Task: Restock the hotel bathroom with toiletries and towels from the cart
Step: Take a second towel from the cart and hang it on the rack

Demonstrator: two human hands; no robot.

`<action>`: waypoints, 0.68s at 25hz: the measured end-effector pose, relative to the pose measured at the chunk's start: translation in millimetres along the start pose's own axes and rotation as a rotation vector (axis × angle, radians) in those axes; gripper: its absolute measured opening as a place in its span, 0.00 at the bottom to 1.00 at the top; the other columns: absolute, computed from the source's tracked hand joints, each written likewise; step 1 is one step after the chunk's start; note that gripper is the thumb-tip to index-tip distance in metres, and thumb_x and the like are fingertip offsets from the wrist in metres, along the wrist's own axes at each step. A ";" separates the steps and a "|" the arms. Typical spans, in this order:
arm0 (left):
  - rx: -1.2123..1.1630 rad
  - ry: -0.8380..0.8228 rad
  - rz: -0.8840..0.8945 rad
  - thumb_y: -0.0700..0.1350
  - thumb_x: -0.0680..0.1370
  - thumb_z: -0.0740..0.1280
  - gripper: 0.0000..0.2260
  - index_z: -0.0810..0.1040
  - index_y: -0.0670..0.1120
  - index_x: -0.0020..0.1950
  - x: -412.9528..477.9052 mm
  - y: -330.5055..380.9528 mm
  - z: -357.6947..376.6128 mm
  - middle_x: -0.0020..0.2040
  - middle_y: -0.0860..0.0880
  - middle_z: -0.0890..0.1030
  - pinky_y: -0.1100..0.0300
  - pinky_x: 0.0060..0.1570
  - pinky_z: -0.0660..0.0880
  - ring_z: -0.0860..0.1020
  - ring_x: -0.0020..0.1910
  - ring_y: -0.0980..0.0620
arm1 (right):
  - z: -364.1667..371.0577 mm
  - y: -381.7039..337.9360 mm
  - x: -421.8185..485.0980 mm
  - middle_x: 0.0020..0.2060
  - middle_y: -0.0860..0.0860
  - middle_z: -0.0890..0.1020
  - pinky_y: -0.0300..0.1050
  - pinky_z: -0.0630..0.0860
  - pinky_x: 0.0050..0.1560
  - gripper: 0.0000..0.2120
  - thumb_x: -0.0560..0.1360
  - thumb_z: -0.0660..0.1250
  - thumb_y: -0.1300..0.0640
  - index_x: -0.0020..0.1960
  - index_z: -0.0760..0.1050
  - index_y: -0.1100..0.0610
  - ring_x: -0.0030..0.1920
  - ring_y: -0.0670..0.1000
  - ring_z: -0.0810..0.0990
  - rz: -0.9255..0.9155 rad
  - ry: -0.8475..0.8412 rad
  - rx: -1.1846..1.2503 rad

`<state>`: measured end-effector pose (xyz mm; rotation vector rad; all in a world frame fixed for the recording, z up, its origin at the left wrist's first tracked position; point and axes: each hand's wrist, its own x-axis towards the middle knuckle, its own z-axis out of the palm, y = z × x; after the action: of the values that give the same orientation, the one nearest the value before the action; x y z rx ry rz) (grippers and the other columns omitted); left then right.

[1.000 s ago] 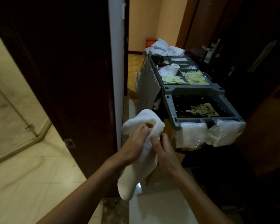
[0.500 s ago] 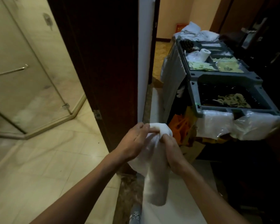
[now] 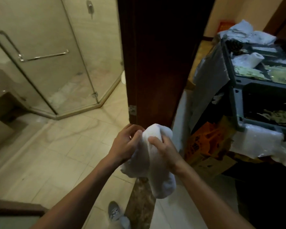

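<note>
I see both hands out in front of me, over the floor [image 3: 59, 146] right at the bathroom doorway. The left hand [image 3: 127, 143] pinches the top of a white towel [image 3: 157, 164] with bent fingers. The right hand [image 3: 166, 150] grips the same towel from the other side, with its thumb on top. The towel is bunched up between them, and its long end hangs down over the brown stone strip [image 3: 140, 205] in the floor. A grey cart [image 3: 241, 80] stands on my right, just past the dark door [image 3: 155, 63]. Its top tray [image 3: 229, 66] is split into small boxes. One box holds a white paper roll [image 3: 253, 58] lying on its side. The boxes at the near edge of the tray hold pale green packets [image 3: 279, 74]. Next to the tray, on the side closer to me, is a big deep bin [image 3: 262, 98], dark inside, with some green-brown stuff [image 3: 281, 115] at the bottom. I cannot tell what that stuff is. A pile of white cloths [image 3: 248, 33] sits at the far end of the cart. A clear plastic bag [image 3: 257, 143] hangs off the near edge, and I cannot tell what is in it. An orange bag [image 3: 203, 142] sits low beside the cart. On my left is a glass shower [image 3: 48, 76] with a silver bar [image 3: 45, 56] on its door. A grey shoe [image 3: 114, 210] stands on the floor below my arms.
</note>
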<state>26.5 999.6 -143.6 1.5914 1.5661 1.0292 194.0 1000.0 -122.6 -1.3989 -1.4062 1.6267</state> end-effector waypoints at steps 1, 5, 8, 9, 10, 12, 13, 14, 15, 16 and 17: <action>-0.004 0.025 -0.025 0.56 0.79 0.58 0.12 0.79 0.55 0.53 3.0 -9.4 -13.5 0.52 0.57 0.78 0.62 0.45 0.75 0.77 0.49 0.60 | 13.4 -4.7 9.1 0.52 0.42 0.77 0.38 0.76 0.49 0.14 0.79 0.67 0.46 0.60 0.68 0.47 0.51 0.44 0.78 -0.013 -0.031 -0.017; 0.015 0.092 -0.080 0.60 0.79 0.57 0.16 0.77 0.54 0.57 14.5 -55.5 -79.2 0.57 0.55 0.77 0.61 0.47 0.77 0.77 0.51 0.59 | 79.1 -27.9 54.1 0.51 0.45 0.78 0.39 0.77 0.51 0.21 0.74 0.69 0.43 0.63 0.69 0.49 0.56 0.46 0.79 -0.042 -0.084 -0.040; -0.014 0.185 -0.087 0.61 0.77 0.57 0.17 0.77 0.54 0.58 23.8 -76.8 -117.4 0.56 0.55 0.76 0.59 0.47 0.77 0.76 0.51 0.58 | 121.3 -44.0 87.4 0.53 0.52 0.82 0.50 0.80 0.55 0.22 0.72 0.67 0.44 0.62 0.75 0.55 0.56 0.53 0.81 -0.047 -0.122 -0.020; -0.021 0.213 -0.096 0.61 0.77 0.57 0.17 0.77 0.54 0.58 29.0 -86.8 -133.5 0.56 0.55 0.76 0.58 0.48 0.77 0.76 0.51 0.59 | 138.1 -49.4 102.4 0.51 0.53 0.82 0.51 0.79 0.56 0.16 0.75 0.67 0.47 0.59 0.76 0.54 0.55 0.54 0.81 -0.032 -0.122 -0.023; -0.017 0.228 -0.105 0.60 0.78 0.57 0.16 0.77 0.55 0.59 33.8 -93.7 -145.9 0.57 0.55 0.76 0.58 0.49 0.77 0.76 0.51 0.60 | 150.3 -55.0 113.4 0.50 0.52 0.82 0.50 0.79 0.55 0.10 0.79 0.66 0.50 0.56 0.76 0.54 0.53 0.53 0.81 -0.015 -0.118 -0.024; -0.001 0.252 -0.125 0.58 0.79 0.58 0.16 0.78 0.57 0.62 43.0 -111.1 -174.1 0.58 0.55 0.76 0.60 0.52 0.76 0.75 0.52 0.63 | 174.2 -65.5 139.0 0.50 0.51 0.82 0.47 0.78 0.54 0.06 0.82 0.63 0.53 0.54 0.75 0.54 0.52 0.52 0.80 0.011 -0.119 -0.034; -0.004 0.265 -0.139 0.58 0.79 0.57 0.16 0.77 0.58 0.63 46.9 -119.6 -187.6 0.59 0.55 0.76 0.61 0.52 0.75 0.75 0.53 0.64 | 186.6 -72.1 151.6 0.50 0.52 0.82 0.46 0.78 0.54 0.06 0.82 0.63 0.53 0.54 0.75 0.55 0.52 0.52 0.80 0.004 -0.127 -0.050; -0.012 0.271 -0.156 0.58 0.79 0.57 0.17 0.77 0.58 0.64 50.6 -124.8 -198.5 0.60 0.55 0.76 0.62 0.53 0.73 0.74 0.54 0.65 | 195.8 -79.1 161.3 0.49 0.51 0.81 0.44 0.78 0.53 0.05 0.82 0.63 0.53 0.52 0.75 0.54 0.51 0.51 0.80 -0.017 -0.141 -0.065; -0.025 0.273 -0.172 0.58 0.79 0.57 0.18 0.76 0.58 0.65 54.0 -129.1 -206.9 0.61 0.54 0.75 0.64 0.53 0.72 0.74 0.56 0.64 | 203.1 -85.4 167.2 0.47 0.49 0.81 0.42 0.77 0.50 0.05 0.82 0.62 0.54 0.50 0.75 0.53 0.49 0.50 0.80 -0.043 -0.147 -0.067; -0.040 0.275 -0.186 0.59 0.79 0.56 0.18 0.76 0.57 0.66 56.6 -134.1 -217.2 0.62 0.54 0.75 0.65 0.53 0.71 0.74 0.57 0.63 | 212.2 -91.7 174.2 0.45 0.48 0.80 0.40 0.76 0.47 0.06 0.83 0.62 0.55 0.48 0.74 0.52 0.47 0.47 0.80 -0.077 -0.155 -0.075; -0.061 0.276 -0.195 0.60 0.79 0.56 0.19 0.76 0.57 0.66 58.0 -138.4 -226.5 0.63 0.54 0.75 0.64 0.55 0.70 0.73 0.59 0.62 | 220.3 -97.7 180.2 0.44 0.48 0.80 0.40 0.75 0.45 0.06 0.82 0.62 0.56 0.47 0.75 0.52 0.46 0.46 0.79 -0.105 -0.152 -0.079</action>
<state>-240.1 1050.3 -155.9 1.2665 1.8135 1.2139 -84.3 1114.0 -113.8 -1.2432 -1.6189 1.6548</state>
